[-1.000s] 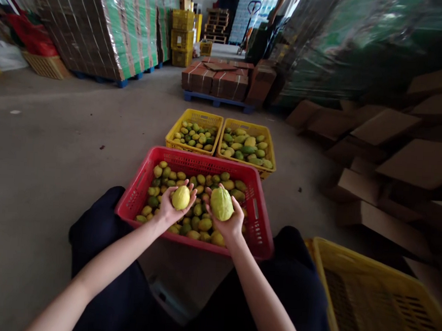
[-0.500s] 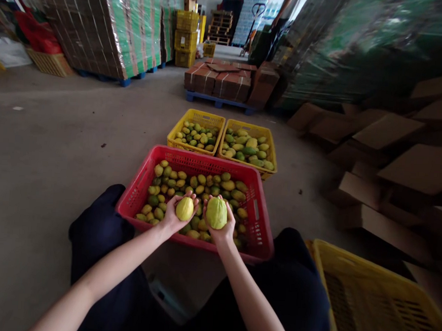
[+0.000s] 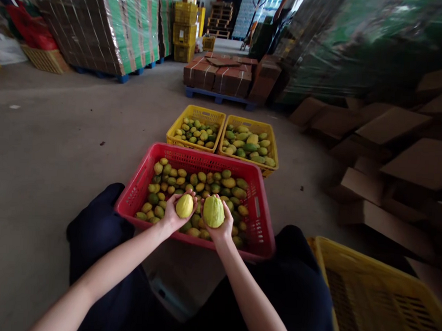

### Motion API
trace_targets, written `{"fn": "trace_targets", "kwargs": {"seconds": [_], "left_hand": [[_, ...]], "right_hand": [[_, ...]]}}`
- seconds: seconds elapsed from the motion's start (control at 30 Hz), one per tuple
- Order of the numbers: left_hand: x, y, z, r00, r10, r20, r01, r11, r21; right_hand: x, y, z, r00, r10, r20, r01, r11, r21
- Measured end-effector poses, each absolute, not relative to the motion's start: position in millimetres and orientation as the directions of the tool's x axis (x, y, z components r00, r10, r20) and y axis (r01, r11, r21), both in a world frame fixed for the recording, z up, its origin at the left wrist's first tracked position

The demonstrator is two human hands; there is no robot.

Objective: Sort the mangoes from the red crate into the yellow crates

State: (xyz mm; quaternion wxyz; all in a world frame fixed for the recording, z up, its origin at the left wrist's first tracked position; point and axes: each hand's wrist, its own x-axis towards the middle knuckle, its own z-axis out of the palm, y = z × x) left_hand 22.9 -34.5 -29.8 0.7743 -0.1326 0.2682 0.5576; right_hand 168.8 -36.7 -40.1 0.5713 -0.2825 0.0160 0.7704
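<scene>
My left hand [image 3: 171, 216] cradles a smaller yellow lemon [image 3: 184, 206], palm turned up and fingers curled around it. A larger, greener lemon [image 3: 213, 212] with a bumpy, ridged skin rests in my right hand [image 3: 223, 229]. Both hands are side by side, almost touching, above a red plastic crate [image 3: 266, 227]. Inside that crate lie many loose yellow and green lemons [image 3: 201, 177], some hidden beneath my hands and forearms.
Beyond the red crate are two yellow crates of fruit, a left one [image 3: 170, 133] and a right one [image 3: 275, 151]. Another yellow crate [image 3: 386, 273] stands by my right knee. Cardboard boxes [image 3: 389, 125] heap up at right; a pallet of flattened cartons [image 3: 218, 76] lies ahead.
My right hand has shifted slightly left with the larger lemon, closer to my left hand. The larger lemon appears slightly turned. My left hand holds the smaller lemon nearly still.
</scene>
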Motion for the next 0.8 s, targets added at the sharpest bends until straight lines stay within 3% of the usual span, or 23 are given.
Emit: {"fn": "trace_targets", "kwargs": {"seconds": [0.23, 0.5, 0.8], "left_hand": [[24.6, -34.0, -25.8, 0.251, 0.808, -0.533, -0.909, 0.386, 0.155], [28.3, -29.4, -27.0, 0.114, 0.738, -0.666, -0.951, 0.275, 0.142], [28.9, -29.1, -34.5, 0.127, 0.755, -0.643, -0.934, 0.310, 0.179]], "right_hand": [[168.3, -37.4, -40.0, -0.187, 0.868, -0.460, -0.887, -0.350, -0.300], [168.9, -34.7, -45.1, -0.113, 0.800, -0.590, -0.893, -0.343, -0.293], [166.3, -32.8, -44.1, -0.176, 0.818, -0.548, -0.856, -0.402, -0.326]]}}
